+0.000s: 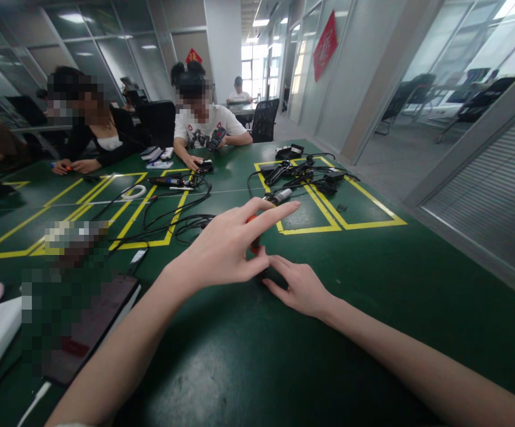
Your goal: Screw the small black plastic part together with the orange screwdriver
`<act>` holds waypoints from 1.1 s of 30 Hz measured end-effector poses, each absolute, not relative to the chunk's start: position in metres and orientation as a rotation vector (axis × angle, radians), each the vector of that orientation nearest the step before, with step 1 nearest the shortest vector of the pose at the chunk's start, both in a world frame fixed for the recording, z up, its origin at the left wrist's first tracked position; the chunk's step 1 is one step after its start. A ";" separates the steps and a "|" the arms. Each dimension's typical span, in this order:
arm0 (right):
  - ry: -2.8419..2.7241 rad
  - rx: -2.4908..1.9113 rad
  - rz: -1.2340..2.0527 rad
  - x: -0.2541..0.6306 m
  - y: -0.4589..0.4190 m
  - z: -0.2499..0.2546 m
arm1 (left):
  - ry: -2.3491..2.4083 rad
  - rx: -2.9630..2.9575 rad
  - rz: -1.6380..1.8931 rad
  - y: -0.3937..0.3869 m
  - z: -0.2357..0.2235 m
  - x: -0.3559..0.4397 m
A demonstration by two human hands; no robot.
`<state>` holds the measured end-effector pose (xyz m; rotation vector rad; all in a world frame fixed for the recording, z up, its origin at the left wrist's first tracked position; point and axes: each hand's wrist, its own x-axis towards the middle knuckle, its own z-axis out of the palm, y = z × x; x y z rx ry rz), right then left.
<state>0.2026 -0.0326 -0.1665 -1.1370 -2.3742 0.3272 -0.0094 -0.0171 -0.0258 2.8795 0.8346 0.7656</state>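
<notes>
At the middle of the table my left hand (222, 246) closes its thumb and fingers around an upright orange-and-black handled tool (254, 242), with the index finger stretched out past it. Most of the tool is hidden behind the fingers, so its exact kind does not show. Just below and to the right, my right hand (304, 289) pinches a small black piece (261, 274) low over the green tabletop (328, 356). That piece meets or lies right under the tool's lower end. Its shape is mostly covered by the fingertips.
Black cables and devices (302, 172) lie inside yellow tape outlines ahead. Near them is a small dark coil (342, 207). More cables (181, 207) and a white ring (133, 191) are at left. A phone (99, 323) lies near my left forearm. Across the table, a person (213, 127) holds a power drill (216, 138).
</notes>
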 end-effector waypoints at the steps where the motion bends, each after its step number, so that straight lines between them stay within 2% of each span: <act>1: -2.374 -1.138 0.323 0.203 -0.033 -0.167 | 0.826 2.876 0.771 -0.017 -0.026 -0.010; 15: -2.371 -1.142 0.325 0.202 -0.032 -0.167 | 0.929 2.925 0.760 -0.019 -0.025 -0.010; 33: -2.371 -1.125 0.317 0.204 -0.032 -0.168 | 0.804 2.877 0.811 -0.016 -0.025 -0.010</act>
